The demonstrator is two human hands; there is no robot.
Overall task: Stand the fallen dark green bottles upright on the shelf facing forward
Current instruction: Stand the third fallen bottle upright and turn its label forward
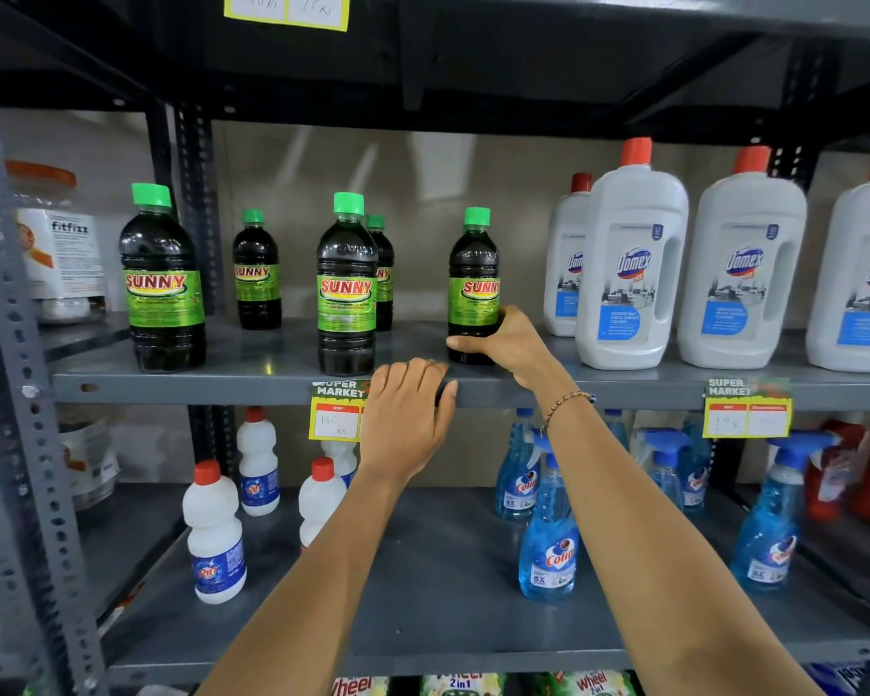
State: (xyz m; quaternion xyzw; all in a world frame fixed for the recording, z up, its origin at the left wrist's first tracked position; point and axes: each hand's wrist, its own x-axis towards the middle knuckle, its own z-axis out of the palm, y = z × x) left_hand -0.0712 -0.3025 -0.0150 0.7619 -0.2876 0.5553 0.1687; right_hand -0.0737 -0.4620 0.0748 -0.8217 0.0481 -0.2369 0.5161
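Green-capped Sunny bottle (473,288) is in your right hand (506,346) grip, left hand (407,419) empty on shelf (222,386); a quick twist may tip it.

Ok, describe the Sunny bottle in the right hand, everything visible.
The bottle is clear plastic filled with dark liquid, topped by a bright green screw cap. A green label reading SUNNY in red wraps its middle, facing slightly left of forward. It stands upright near the shelf's front edge, rightmost of five like bottles. The right hand grips its lower body; the left hand rests on the shelf edge, not touching it.
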